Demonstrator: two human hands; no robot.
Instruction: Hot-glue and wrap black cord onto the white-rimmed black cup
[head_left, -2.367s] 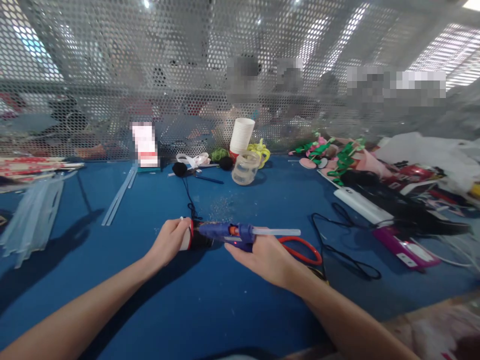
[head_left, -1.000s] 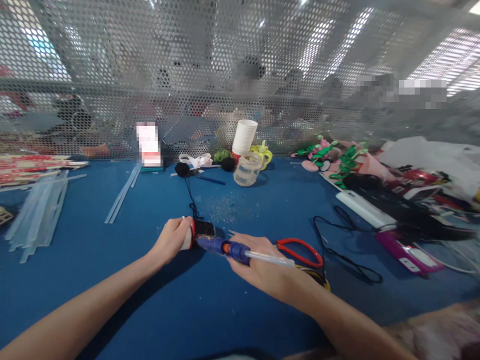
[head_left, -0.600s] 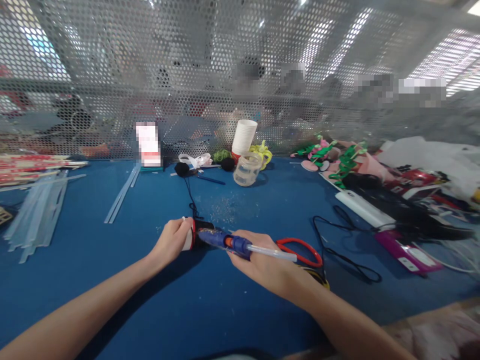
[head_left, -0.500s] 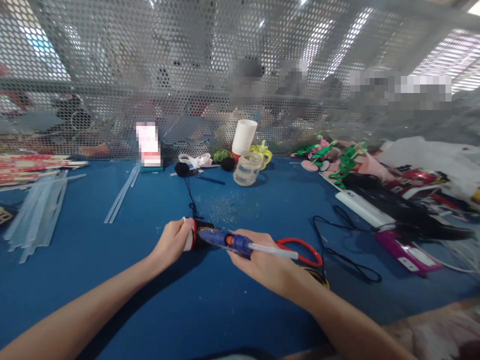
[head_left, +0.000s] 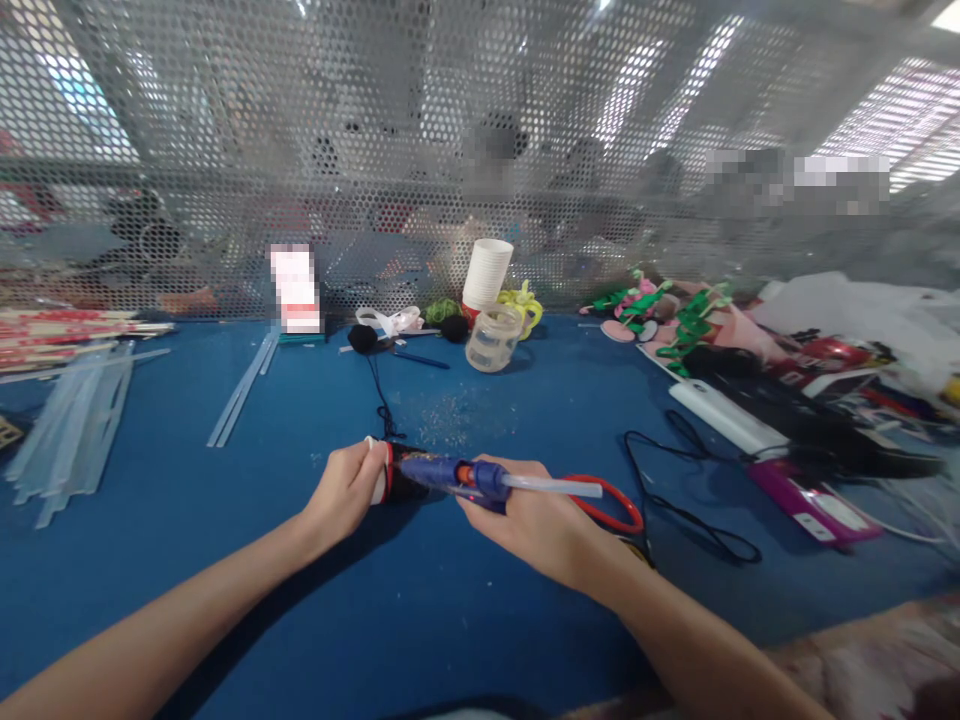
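My right hand (head_left: 532, 515) grips a blue glue gun (head_left: 457, 473) with a clear glue stick (head_left: 551, 487) poking out of its back. Its nozzle points left onto a small paper cup (head_left: 394, 478) lying on its side, with a red rim and dark covering. My left hand (head_left: 346, 490) holds that cup by its open end on the blue table (head_left: 420, 610). A black yarn strand (head_left: 379, 395) runs from the cup to a black pompom (head_left: 362, 338) farther back.
Red-handled scissors (head_left: 611, 505) and a black cable (head_left: 675, 490) lie right of my right hand. Glue sticks (head_left: 67, 425) lie at left. A stack of white cups (head_left: 486, 272), a clear jar (head_left: 491, 340), green-ribbon crafts (head_left: 675, 315), a white power strip (head_left: 716, 415) and a perforated metal screen (head_left: 420, 150) stand behind.
The glue gun dipped to the cup's near side, then rose back level with its nozzle on top of the cup. My left hand kept holding the cup in place.
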